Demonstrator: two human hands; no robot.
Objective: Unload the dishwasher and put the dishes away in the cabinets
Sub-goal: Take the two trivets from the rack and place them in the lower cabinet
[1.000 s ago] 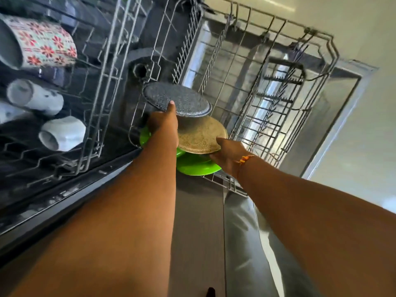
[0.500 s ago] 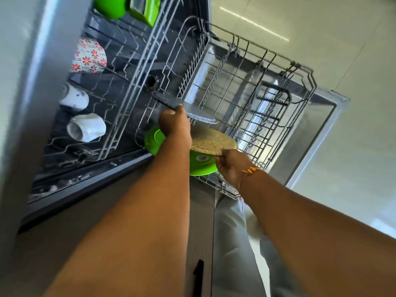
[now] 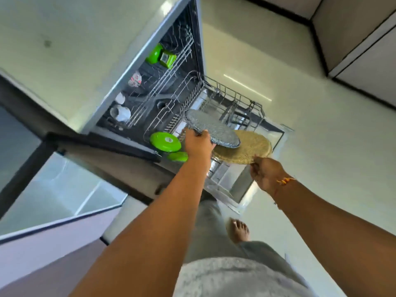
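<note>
Above the pulled-out lower rack [image 3: 235,97] of the dishwasher, the left hand [image 3: 198,144] grips the near edge of a grey speckled plate [image 3: 212,129], with its fingers curled round the rim. The right hand [image 3: 265,174], with an orange thread band [image 3: 285,181] on its wrist, pinches the near edge of a tan speckled plate [image 3: 246,147]. Both plates are held flat and look lifted out of the rack. The grey plate sits over part of the tan one, but I cannot tell if they touch.

Just beside the left hand, two green plates [image 3: 165,141] stand in the lower rack. Farther in, the upper rack [image 3: 154,97] holds white cups [image 3: 120,113], a flowered mug [image 3: 135,79] and some green things [image 3: 160,57] that are too small to name. The dishwasher door [image 3: 233,185] hangs open under the hands. Cabinets [image 3: 364,50] are far off at the top right, and a bare foot [image 3: 240,230] stands on the floor.

I think the job is only partly done. Two plates are out but not put away. The green plates, the cups, the mug and the green things all need to come out and go into the cabinets too.
</note>
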